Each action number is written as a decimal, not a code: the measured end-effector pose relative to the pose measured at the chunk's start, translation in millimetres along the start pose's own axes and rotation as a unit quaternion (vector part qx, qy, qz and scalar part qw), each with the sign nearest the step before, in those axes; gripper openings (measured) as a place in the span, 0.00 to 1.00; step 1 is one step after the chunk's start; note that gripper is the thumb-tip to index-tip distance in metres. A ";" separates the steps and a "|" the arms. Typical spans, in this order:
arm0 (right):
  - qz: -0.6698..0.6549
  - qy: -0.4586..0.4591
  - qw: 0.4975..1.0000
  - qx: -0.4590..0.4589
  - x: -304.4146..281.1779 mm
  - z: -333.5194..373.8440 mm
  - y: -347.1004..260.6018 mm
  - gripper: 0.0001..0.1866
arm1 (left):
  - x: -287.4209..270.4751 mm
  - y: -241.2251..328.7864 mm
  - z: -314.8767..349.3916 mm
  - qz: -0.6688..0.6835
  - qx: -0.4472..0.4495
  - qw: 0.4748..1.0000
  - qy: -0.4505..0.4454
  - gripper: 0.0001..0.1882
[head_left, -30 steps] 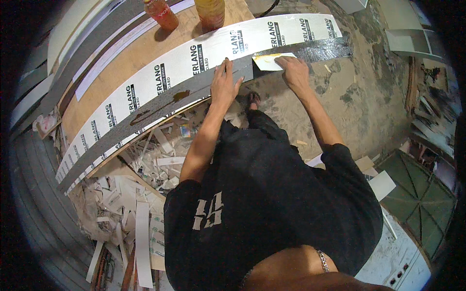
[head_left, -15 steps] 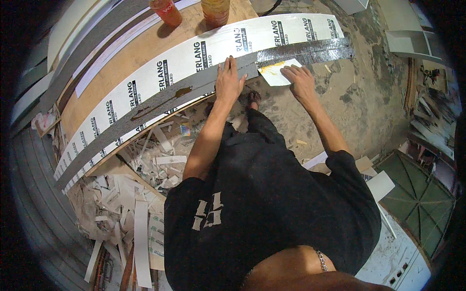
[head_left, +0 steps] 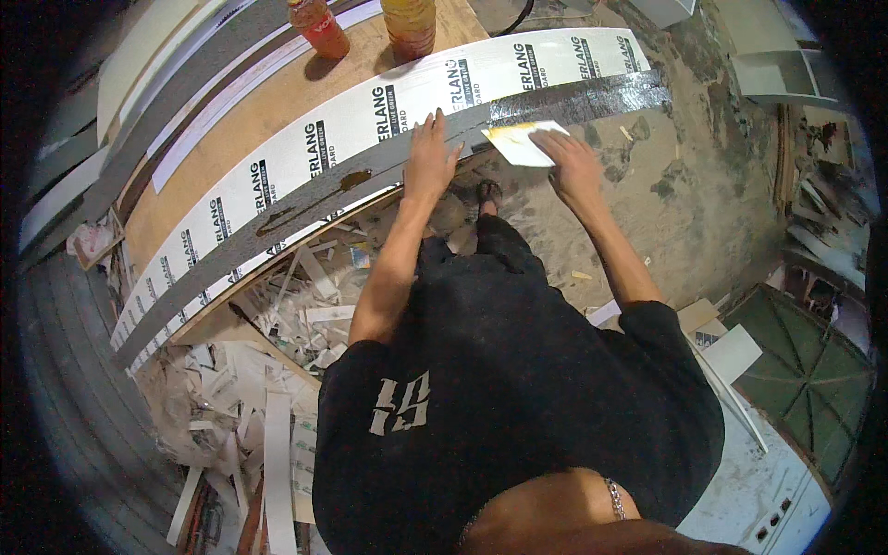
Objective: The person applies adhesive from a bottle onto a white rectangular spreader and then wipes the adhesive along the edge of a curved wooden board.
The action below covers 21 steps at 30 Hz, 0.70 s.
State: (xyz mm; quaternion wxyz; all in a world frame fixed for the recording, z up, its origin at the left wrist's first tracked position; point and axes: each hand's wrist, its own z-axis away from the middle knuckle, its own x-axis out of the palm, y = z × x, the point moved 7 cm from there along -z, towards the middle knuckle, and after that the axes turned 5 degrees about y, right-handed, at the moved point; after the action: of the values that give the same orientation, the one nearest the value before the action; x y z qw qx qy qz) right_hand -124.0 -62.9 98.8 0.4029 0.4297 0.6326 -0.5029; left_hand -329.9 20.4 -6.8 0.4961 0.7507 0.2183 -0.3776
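A long curved white board with printed dark labels lies across the work surface, a grey strip running along its near side. The strip's right end is coated dark, wet and shiny. A brown puddle of what looks like glue sits on the strip left of my hands. My left hand rests on the strip with its fingers stretched out, holding nothing. In my right hand is a white flat card smeared with yellow-brown liquid. Its far edge lies against the strip where the wet coating begins.
Two bottles of orange-brown liquid, one with a red label and one wider, stand on the plywood behind the board. White offcuts litter the floor below left. White panels stand at the far right.
My right hand has shifted the card slightly left along the strip and tilted it. My left hand has barely moved. The whole view has turned a little.
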 end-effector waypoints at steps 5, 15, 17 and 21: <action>0.079 0.071 0.994 -0.025 42.1 -32.4 6.2 0.26 | -22.4 -26.0 14.4 0.018 -0.010 1.000 0.001 0.41; 0.098 0.065 0.991 -0.065 70.4 -31.9 -1.0 0.20 | -26.0 -26.1 18.7 0.002 -0.010 1.000 0.001 0.41; 0.098 0.043 0.991 -0.082 66.8 -15.9 -12.6 0.20 | -25.6 -28.5 19.6 0.015 -0.012 1.000 0.003 0.40; 0.079 0.015 0.991 -0.109 56.9 4.7 -28.4 0.22 | -22.0 -31.5 21.6 -0.003 -0.007 1.000 -0.012 0.40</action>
State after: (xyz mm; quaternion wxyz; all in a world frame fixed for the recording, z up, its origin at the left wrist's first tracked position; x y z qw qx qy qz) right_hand -168.0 -63.2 52.7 0.4767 0.4394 0.6532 -0.3912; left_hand -373.2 14.8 -12.6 0.5029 0.7417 0.2176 -0.3869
